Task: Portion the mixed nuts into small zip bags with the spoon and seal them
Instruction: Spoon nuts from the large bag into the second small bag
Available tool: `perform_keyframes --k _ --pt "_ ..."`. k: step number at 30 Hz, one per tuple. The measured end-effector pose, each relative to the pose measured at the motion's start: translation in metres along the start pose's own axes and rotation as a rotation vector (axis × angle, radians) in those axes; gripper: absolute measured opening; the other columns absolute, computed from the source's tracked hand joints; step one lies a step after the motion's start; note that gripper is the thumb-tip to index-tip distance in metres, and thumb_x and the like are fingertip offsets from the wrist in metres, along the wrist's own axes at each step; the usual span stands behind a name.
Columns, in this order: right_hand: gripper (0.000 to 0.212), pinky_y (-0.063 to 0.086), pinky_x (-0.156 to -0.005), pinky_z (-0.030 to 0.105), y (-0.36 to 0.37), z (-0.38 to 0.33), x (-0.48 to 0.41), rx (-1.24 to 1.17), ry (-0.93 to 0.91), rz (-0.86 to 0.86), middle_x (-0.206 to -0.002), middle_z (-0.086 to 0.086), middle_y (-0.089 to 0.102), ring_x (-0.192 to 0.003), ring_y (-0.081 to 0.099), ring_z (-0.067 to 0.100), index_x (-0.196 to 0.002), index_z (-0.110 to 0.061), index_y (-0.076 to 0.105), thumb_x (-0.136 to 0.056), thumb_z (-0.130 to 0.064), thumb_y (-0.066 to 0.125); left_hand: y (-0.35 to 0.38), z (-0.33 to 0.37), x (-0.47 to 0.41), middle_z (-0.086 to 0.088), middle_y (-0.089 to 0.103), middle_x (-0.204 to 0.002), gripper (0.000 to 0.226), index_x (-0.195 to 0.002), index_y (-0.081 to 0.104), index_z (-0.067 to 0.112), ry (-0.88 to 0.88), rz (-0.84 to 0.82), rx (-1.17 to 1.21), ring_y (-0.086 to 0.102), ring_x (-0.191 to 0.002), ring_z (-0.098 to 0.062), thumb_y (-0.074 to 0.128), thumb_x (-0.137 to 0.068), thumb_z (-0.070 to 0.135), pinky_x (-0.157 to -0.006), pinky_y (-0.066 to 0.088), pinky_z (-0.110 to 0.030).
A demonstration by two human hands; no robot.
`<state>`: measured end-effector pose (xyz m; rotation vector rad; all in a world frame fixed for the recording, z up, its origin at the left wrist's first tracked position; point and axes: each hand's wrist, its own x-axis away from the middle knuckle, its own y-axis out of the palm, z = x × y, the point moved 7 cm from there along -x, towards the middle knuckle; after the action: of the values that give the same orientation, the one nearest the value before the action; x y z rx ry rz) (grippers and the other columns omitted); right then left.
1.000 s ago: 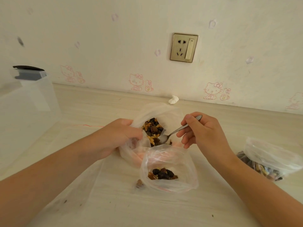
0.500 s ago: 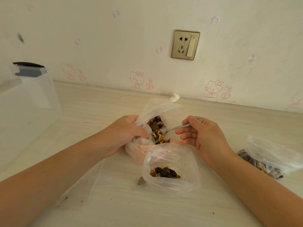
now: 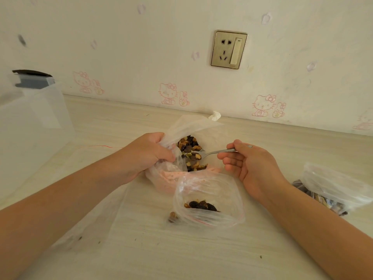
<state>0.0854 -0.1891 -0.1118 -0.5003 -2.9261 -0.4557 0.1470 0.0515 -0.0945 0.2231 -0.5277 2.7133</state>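
Observation:
My left hand (image 3: 147, 154) grips the rim of a large clear bag (image 3: 187, 126) of mixed nuts (image 3: 188, 143) and holds it open. My right hand (image 3: 248, 162) pinches the handle of a metal spoon (image 3: 212, 152), held level. The spoon's bowl is heaped with nuts and sits inside the big bag's mouth. In front of the big bag lies a small clear zip bag (image 3: 210, 199), its mouth open, with a small heap of dark nuts inside. One loose nut (image 3: 173, 216) lies on the table at the small bag's left corner.
Another clear bag with nuts (image 3: 331, 188) lies at the right, beside my right forearm. A flat empty bag (image 3: 94, 211) lies under my left forearm. A translucent plastic box (image 3: 34, 122) stands at the left. The wall with a socket (image 3: 229, 49) closes the back.
The spoon dipped into the big bag's nuts and now comes up level and loaded. My left hand pulled the bag's rim higher and more to the left.

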Motion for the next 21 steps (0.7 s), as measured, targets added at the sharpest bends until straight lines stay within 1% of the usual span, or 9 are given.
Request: perform_keyframes --k 2,4,6,8,11,14,16,18,21 --pt "0.027 0.055 -0.047 0.022 0.000 -0.001 0.001 -0.004 -0.001 0.004 -0.076 0.018 0.077 -0.053 0.069 0.014 -0.095 -0.003 0.065 -0.109 -0.021 0.051 -0.003 -0.001 0.000 -0.023 0.075 -0.113 0.033 -0.116 0.070 0.010 -0.003 0.007 -0.033 0.074 -0.101 -0.042 0.075 -0.085 -0.001 -0.092 0.058 -0.053" --pt "0.027 0.055 -0.047 0.022 0.000 -0.003 0.001 -0.002 -0.003 0.008 -0.075 0.017 0.077 -0.053 0.069 0.014 -0.095 -0.003 0.064 -0.109 -0.021 0.050 -0.004 -0.001 -0.001 -0.022 0.075 -0.109 0.032 -0.114 0.069 0.010 0.007 0.019 -0.077 0.073 -0.100 -0.045 0.077 -0.083 0.001 -0.085 0.058 -0.050" --pt "0.027 0.055 -0.047 0.023 0.000 -0.003 0.002 0.001 -0.008 0.013 -0.074 0.016 0.076 -0.052 0.069 0.015 -0.095 -0.004 0.064 -0.110 -0.021 0.049 -0.004 0.000 0.000 -0.016 0.075 -0.100 0.030 -0.110 0.067 0.014 0.022 0.031 -0.130 0.074 -0.086 -0.037 0.080 -0.083 0.009 -0.074 0.055 -0.042" --pt "0.027 0.054 -0.046 0.023 0.001 -0.005 0.002 -0.002 -0.010 0.015 -0.072 0.016 0.076 -0.052 0.068 0.015 -0.094 -0.004 0.064 -0.109 -0.021 0.049 -0.009 0.002 0.002 -0.004 0.071 -0.095 0.030 -0.108 0.063 0.019 0.054 0.074 -0.212 0.070 -0.077 -0.020 0.081 -0.085 0.024 -0.067 0.053 -0.034" --pt "0.028 0.054 -0.046 0.023 0.001 -0.008 0.004 -0.007 -0.017 0.016 -0.070 0.015 0.075 -0.050 0.067 0.015 -0.092 -0.004 0.064 -0.109 -0.021 0.050 -0.025 0.015 0.013 0.012 0.061 -0.107 0.044 -0.122 0.053 0.027 0.174 0.247 -0.360 0.063 -0.093 -0.003 0.075 -0.087 0.041 -0.071 0.047 -0.024" --pt "0.028 0.052 -0.044 0.023 0.001 -0.011 0.008 -0.020 -0.015 0.011 -0.067 0.015 0.073 -0.048 0.064 0.015 -0.091 -0.004 0.064 -0.108 -0.019 0.050 -0.032 0.032 0.038 0.015 0.057 -0.107 0.045 -0.127 0.048 0.032 0.391 0.407 -0.446 0.057 -0.103 -0.002 0.071 -0.090 0.043 -0.077 0.040 -0.018" --pt "0.027 0.050 -0.042 0.024 0.001 -0.014 0.010 -0.034 -0.021 0.009 -0.064 0.014 0.070 -0.046 0.061 0.015 -0.088 -0.004 0.063 -0.108 -0.018 0.050 -0.026 0.041 0.061 0.014 0.059 -0.098 0.033 -0.115 0.054 0.038 0.496 0.429 -0.443 0.058 -0.090 -0.003 0.065 -0.087 0.051 -0.072 0.041 -0.016" --pt "0.028 0.047 -0.040 0.024 0.001 -0.018 0.012 -0.047 -0.037 0.003 -0.061 0.014 0.068 -0.044 0.058 0.016 -0.085 -0.005 0.063 -0.107 -0.018 0.050 -0.017 0.046 0.081 0.012 0.063 -0.081 0.019 -0.096 0.061 0.040 0.543 0.382 -0.415 0.055 -0.065 -0.003 0.061 -0.084 0.054 -0.059 0.042 -0.013" --pt "0.029 0.043 -0.038 0.023 0.003 -0.023 0.016 -0.060 -0.064 -0.019 -0.058 0.013 0.065 -0.042 0.054 0.016 -0.081 -0.006 0.062 -0.105 -0.016 0.050 -0.001 0.041 0.103 0.013 0.055 -0.052 0.037 -0.079 0.067 0.030 0.516 0.253 -0.412 0.044 -0.044 -0.003 0.054 -0.082 0.065 -0.049 0.040 -0.015"
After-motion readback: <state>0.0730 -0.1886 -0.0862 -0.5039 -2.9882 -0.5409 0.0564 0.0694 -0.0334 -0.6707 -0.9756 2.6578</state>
